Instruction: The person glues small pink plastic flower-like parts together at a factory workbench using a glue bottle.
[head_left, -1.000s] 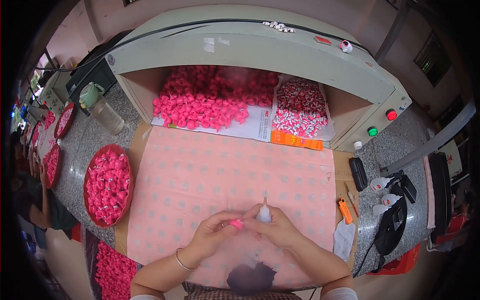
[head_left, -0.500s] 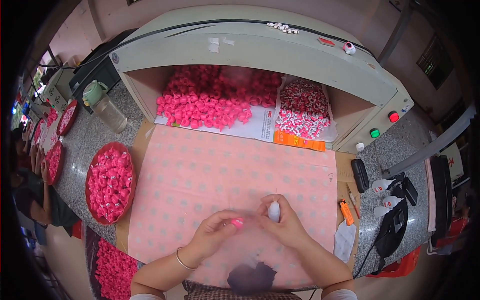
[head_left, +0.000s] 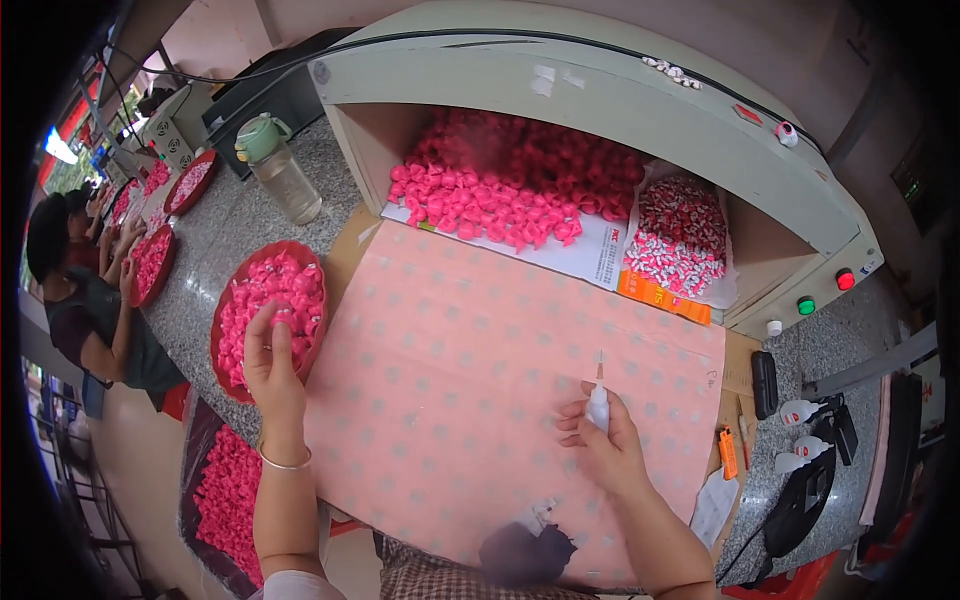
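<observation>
My left hand reaches out to the left over a round red tray heaped with small pink pieces. Its fingertips are at the pile, and the back of the hand hides whether they hold a piece. My right hand rests on the pink dotted mat and grips a small white squeeze bottle, its thin nozzle pointing up.
At the mat's far edge a beige hooded box holds a pile of pink pieces and a sheet of red-and-white ones. A water bottle stands at the back left. An orange lighter and small white bottles lie right. A person works far left.
My left hand, which held a pink piece beside the right hand, has swung left to the red tray. The right hand has stayed on the mat with the bottle.
</observation>
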